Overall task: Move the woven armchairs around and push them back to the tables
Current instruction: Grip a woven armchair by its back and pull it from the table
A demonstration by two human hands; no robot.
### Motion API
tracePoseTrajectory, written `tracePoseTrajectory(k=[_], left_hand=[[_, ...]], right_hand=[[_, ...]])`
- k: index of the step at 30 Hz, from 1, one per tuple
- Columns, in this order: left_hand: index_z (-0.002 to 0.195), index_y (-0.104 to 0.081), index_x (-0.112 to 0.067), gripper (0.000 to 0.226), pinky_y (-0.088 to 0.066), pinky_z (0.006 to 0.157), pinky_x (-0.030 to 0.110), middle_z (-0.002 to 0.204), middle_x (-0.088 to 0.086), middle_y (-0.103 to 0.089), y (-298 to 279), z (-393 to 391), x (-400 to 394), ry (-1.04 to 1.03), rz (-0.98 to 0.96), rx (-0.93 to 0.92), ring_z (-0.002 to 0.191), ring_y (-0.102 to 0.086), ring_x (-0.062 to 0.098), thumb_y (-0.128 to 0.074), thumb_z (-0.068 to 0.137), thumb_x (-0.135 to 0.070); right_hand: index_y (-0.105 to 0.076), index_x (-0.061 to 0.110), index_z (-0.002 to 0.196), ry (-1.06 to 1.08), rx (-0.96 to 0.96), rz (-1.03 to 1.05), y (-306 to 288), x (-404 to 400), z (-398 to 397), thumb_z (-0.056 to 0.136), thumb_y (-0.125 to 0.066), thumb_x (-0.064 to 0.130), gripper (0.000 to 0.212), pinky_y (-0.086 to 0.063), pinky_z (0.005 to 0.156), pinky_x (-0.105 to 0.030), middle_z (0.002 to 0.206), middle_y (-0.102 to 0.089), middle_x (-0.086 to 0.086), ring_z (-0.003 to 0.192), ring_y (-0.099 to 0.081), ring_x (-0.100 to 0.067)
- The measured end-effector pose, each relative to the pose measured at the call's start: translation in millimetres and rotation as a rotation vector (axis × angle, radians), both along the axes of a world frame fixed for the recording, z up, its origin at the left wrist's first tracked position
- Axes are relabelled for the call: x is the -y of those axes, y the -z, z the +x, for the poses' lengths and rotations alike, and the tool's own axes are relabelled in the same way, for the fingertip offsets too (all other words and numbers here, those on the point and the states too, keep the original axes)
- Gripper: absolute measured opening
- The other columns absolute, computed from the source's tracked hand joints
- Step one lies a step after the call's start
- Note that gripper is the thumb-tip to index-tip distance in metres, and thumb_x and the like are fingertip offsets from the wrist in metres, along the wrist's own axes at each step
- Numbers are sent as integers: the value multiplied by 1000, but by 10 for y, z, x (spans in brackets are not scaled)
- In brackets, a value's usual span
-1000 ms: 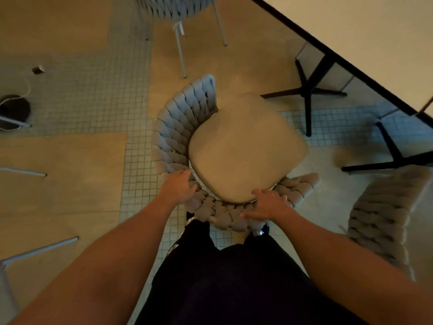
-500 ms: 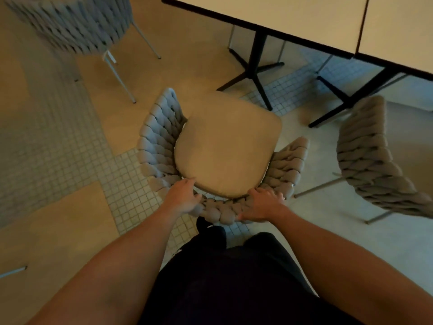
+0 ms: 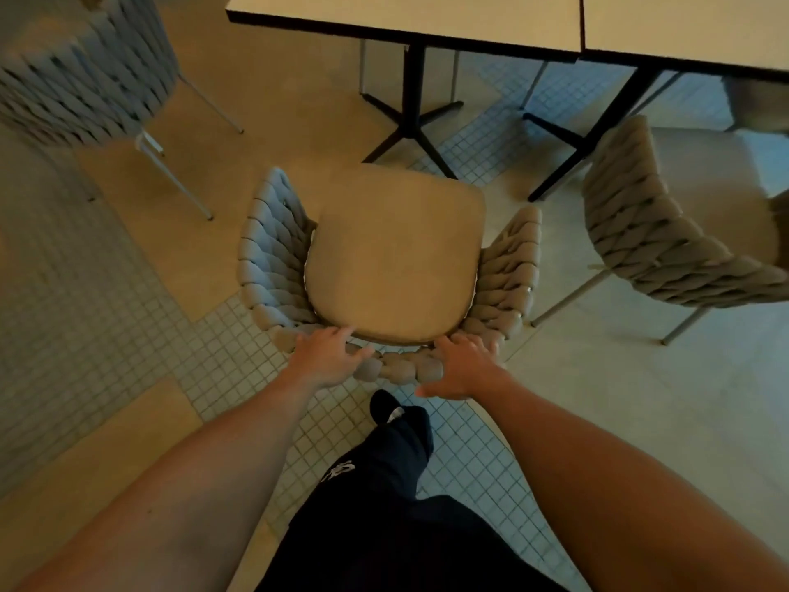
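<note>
Both hands sit on the woven back of the chair (image 3: 384, 267), w/ the person standing right behind it. Left hand (image 3: 326, 356) rests over the back's top rim, fingers (image 3: 341, 335) curled over onto the inner side by the cushion edge, so it's gripping the weave. Right hand (image 3: 463, 365) lies flatter on the rim just to the right, fingers spread and pointing fwd, thumb sticking out toward the person; whether it actually clamps the rim can't be told. A short run of woven rim shows btwn the two hands. Just ahead of the hands is the tan cushion (image 3: 397, 249), w/ the woven arms curving up on both sides. Beyond the cushion, further from the hands, stands a table (image 3: 405, 19) on a black cross-foot base (image 3: 412, 121); the chair's front edge is near that base but not under the top. A 2nd table (image 3: 683, 23) butts against the first, ahead-right of the right hand. Right of the right hand, well apart, a 2nd woven chair (image 3: 666, 232) stands angled by that table's leg. Ahead-left of the left hand, a 3rd chair (image 3: 81, 70), blurred, on thin metal legs. Below the hands, btwn the forearms, dark trousers (image 3: 384, 506) and a shoe tip (image 3: 384, 405) over small-tile floor (image 3: 106, 326).
</note>
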State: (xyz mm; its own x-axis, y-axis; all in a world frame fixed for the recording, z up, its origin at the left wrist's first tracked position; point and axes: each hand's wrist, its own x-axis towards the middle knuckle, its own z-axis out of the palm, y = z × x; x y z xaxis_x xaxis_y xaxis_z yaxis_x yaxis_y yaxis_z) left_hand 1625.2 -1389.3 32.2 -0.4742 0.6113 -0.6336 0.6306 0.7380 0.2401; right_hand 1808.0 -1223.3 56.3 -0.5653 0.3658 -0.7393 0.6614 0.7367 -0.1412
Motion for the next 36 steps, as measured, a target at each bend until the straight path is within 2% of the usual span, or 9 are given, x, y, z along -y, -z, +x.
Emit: tracePoseTrajectory(k=[4, 9, 13, 17, 20, 23, 24, 30, 36], left_hand=[[158, -28, -23, 97, -17, 120, 51, 158, 6, -39, 42, -35, 130, 122, -21, -22, 147, -31, 27, -31, 85, -87], [147, -44, -28, 110, -25, 112, 51, 144, -1, -55, 228, -153, 306, 322, -25, -132, 136, -45, 24, -31, 64, -98], [140, -48, -35, 93, -22, 110, 53, 139, -4, -56, 278, -296, 344, 347, -40, -170, 134, -42, 24, -48, 66, -90], [142, -44, -45, 90, -4, 113, 68, 144, -6, -50, 303, -437, 308, 357, -143, -168, 141, -31, 31, -57, 63, -86], [139, -44, -51, 73, 7, 109, 73, 138, -10, -55, 368, -479, 277, 401, -207, -188, 140, -33, 34, -64, 72, -72], [121, -63, -43, 32, 2, 114, 73, 109, -7, -67, 354, -484, 168, 395, -191, -259, 124, -50, 28, -60, 90, -37], [114, -67, -40, 27, -1, 115, 71, 103, -6, -68, 324, -475, 130, 395, -217, -276, 119, -54, 27, -56, 92, -29], [99, -74, -36, 25, -6, 110, 67, 95, -7, -70, 346, -560, -33, 399, -242, -310, 110, -59, 23, -57, 90, -20], [94, -72, -29, 21, -9, 116, 68, 94, -4, -69, 224, -742, -473, 384, -225, -305, 109, -60, 25, -56, 90, -17]], right_hand=[[-38, 26, 149, 8, -13, 52, -16, 155, 38, 73, -70, 77, 97, -18, 119, -62, 155, -41, -6, 147, -28, -34], [-39, 27, 149, -31, -7, 84, 98, 261, 75, 69, -70, 80, 101, -19, 119, -62, 155, -41, -4, 147, -28, -32], [-39, 27, 148, -80, 4, 112, 238, 232, 29, 71, -70, 78, 97, -16, 120, -62, 153, -43, 0, 146, -28, -31], [-34, 28, 151, -189, 44, 133, 418, 155, -42, 75, -70, 75, 96, -13, 121, -61, 153, -44, 2, 148, -26, -32], [-35, 29, 150, -225, 81, 141, 519, 112, -86, 80, -71, 67, 87, -10, 122, -62, 151, -47, 2, 147, -29, -32], [-42, 30, 145, -224, 99, 124, 565, 37, -152, 86, -71, 56, 71, -10, 122, -62, 147, -53, 2, 145, -34, -31], [-45, 31, 142, -228, 111, 119, 573, 23, -171, 86, -71, 54, 66, -11, 122, -61, 145, -55, 2, 143, -37, -31], [-47, 33, 142, -206, 117, 133, 608, -121, -266, 87, -69, 50, 62, -14, 122, -59, 142, -56, 2, 141, -39, -31], [-47, 35, 142, -176, 120, 202, 651, -512, -492, 88, -68, 51, 60, -16, 122, -52, 142, -57, 4, 140, -41, -28]])
